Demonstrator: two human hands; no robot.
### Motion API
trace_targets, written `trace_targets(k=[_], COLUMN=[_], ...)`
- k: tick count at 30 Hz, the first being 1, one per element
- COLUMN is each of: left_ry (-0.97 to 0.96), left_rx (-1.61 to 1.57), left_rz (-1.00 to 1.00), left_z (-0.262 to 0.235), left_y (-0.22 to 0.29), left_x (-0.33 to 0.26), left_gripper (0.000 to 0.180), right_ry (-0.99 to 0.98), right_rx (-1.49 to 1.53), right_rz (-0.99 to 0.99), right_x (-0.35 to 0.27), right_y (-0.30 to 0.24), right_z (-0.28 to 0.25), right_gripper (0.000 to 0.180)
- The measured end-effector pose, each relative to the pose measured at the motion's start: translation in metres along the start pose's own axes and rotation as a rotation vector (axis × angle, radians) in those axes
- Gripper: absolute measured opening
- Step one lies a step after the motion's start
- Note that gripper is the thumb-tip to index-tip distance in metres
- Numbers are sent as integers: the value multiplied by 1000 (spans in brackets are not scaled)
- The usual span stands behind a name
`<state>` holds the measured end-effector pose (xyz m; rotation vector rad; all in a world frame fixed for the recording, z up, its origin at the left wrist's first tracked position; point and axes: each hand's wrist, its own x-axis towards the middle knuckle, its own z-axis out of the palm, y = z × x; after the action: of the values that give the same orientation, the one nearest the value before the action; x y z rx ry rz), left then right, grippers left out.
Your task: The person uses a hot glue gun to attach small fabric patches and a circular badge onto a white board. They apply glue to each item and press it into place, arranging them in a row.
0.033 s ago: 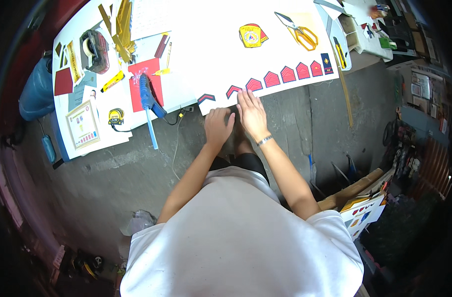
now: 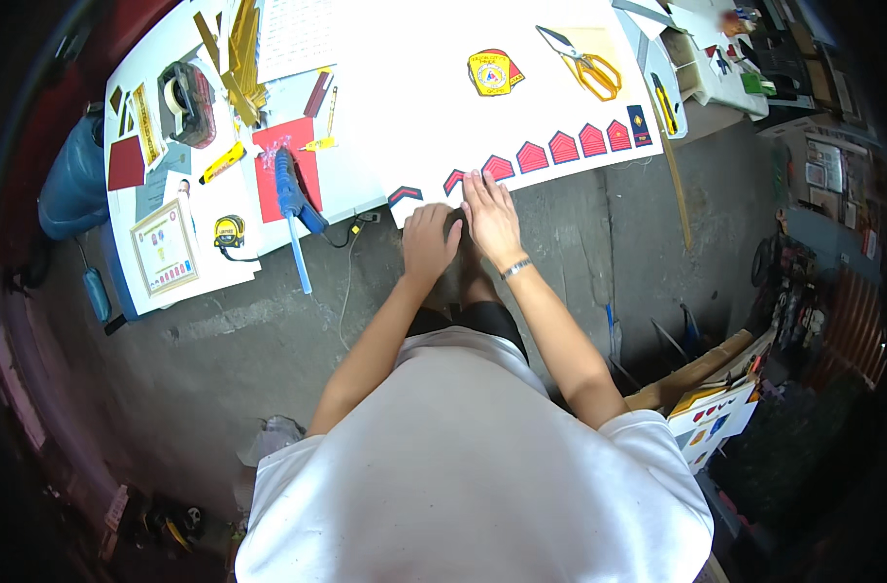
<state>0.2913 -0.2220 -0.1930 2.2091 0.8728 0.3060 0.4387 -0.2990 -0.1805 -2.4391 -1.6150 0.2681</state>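
Note:
A row of red chevron patches with dark borders [image 2: 532, 156] runs along the near edge of a white board [image 2: 550, 117]. My right hand [image 2: 492, 219] lies open, its fingertips flat on the board beside a narrow red chevron [image 2: 453, 182]. My left hand [image 2: 430, 238] is open too, fingers resting on the near edge just below the leftmost chevron [image 2: 405, 195]; its thumb points toward my right hand. A dark blue rectangular patch [image 2: 640, 126] ends the row at the right. Farther back lie a yellow-and-red shield-like emblem [image 2: 492, 73] and orange-handled scissors [image 2: 595, 75].
To the left are a blue glue gun [image 2: 290, 185] on a red sheet [image 2: 269, 202], a tape dispenser [image 2: 191, 107], a yellow cutter [image 2: 222, 163], a tape measure [image 2: 229, 230], a framed certificate [image 2: 165, 248] and gold strips [image 2: 235, 58]. Another yellow cutter [image 2: 665, 104] lies right.

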Motion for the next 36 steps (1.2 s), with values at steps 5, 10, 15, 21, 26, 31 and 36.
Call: trace_targets(k=[5, 10, 15, 21, 26, 31, 36], left_ry=[-190, -367, -370, -388, -414, -450, -418], left_rx=[262, 489, 412, 454, 485, 512, 509], left_rz=[256, 291, 206, 170, 188, 173, 154], left_z=[-7, 2, 7, 10, 9, 11, 12], left_y=[-12, -22, -18, -9, -11, -14, -11], left_x=[40, 50, 45, 45, 49, 48, 46], left_gripper=[71, 86, 91, 96, 95, 95, 96], right_ry=[-120, -269, -84, -236, -144, -184, -245], right_rx=[-87, -75, -61, -105, -87, -116, -103], right_rz=[25, 82, 10, 49, 9, 1, -6], right_x=[-5, -21, 10, 15, 16, 20, 20], right_y=[9, 14, 4, 10, 10, 10, 15], right_z=[6, -12, 8, 33, 37, 39, 39], right_gripper=[52, 47, 55, 58, 56, 57, 59])
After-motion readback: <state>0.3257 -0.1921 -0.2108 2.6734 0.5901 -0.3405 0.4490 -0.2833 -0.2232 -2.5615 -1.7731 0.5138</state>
